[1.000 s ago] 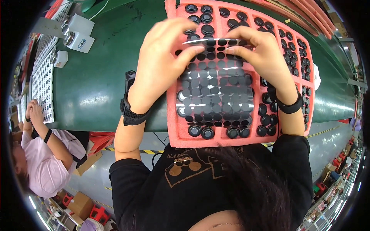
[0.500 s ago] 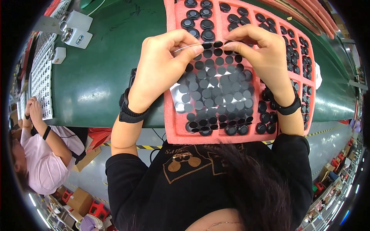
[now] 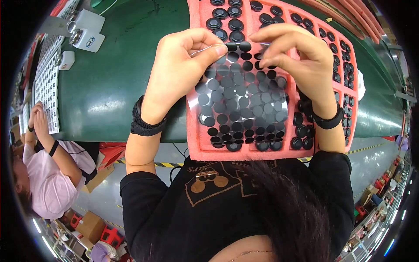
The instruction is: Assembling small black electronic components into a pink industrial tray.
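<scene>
A clear plastic sheet [image 3: 192, 105] covered with rows of black round stickers [image 3: 243, 102] hangs tilted over the near left compartment of a pink foam tray [image 3: 244, 156]. My left hand [image 3: 176, 65] pinches the sheet's upper left edge between thumb and fingers. Over the sheet's upper right part is my right hand [image 3: 303, 59], its thumb and forefinger apart; whether its fingertips touch the film is hard to tell. Black round parts [image 3: 214, 23] with raised centres sit in the tray's compartments, some seen through the sheet.
The tray lies on a green worktable [image 3: 109, 96]. White dispenser bottles [image 3: 89, 40] stand at the far left. Long pink foam strips [image 3: 349, 17] lie at the far right. To the left, a person in pink [image 3: 56, 183] works beside a white tray of small parts [image 3: 47, 98].
My right thumb and fingers have parted from their pinch on the sheet's top edge, and the hand has shifted slightly right. My left hand keeps its pinch, moved a little up and left.
</scene>
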Motion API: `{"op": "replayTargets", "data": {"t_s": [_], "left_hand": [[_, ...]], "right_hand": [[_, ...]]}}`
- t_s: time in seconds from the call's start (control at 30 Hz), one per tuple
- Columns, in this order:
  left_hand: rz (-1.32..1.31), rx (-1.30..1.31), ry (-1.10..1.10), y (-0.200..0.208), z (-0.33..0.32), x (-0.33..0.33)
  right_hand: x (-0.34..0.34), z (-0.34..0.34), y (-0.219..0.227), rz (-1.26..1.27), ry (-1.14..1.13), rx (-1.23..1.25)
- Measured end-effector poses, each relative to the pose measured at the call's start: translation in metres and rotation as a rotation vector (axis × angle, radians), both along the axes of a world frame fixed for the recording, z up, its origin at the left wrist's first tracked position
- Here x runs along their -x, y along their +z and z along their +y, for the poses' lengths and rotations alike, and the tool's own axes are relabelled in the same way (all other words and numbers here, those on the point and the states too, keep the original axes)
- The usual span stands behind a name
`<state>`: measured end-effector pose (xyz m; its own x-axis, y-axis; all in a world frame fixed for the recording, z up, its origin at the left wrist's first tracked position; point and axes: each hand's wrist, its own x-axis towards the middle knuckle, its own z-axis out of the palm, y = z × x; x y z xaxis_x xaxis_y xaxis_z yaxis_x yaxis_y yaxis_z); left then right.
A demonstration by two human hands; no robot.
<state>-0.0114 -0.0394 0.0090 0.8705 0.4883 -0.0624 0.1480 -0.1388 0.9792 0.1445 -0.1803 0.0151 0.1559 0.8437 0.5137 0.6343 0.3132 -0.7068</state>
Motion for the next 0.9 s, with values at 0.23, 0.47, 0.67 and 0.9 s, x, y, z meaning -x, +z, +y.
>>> {"op": "replayTargets", "data": {"t_s": [0.23, 0.47, 0.67, 0.9], "left_hand": [[-0.02, -0.21, -0.038, -0.005, -0.01, -0.002], [0.018, -0.138, -0.041, -0.004, -0.011, -0.003], [0.089, -0.054, -0.071, -0.004, -0.008, -0.004], [0.079, -0.099, -0.02, -0.004, -0.009, -0.004]], "right_hand": [[0.013, 0.001, 0.001, 0.053, -0.193, 0.157], [0.012, -0.001, 0.001, -0.014, -0.151, 0.16], [0.01, -0.001, 0.0, -0.318, -0.1, 0.028], [0.013, 0.001, -0.007, 0.212, 0.018, -0.091]]}}
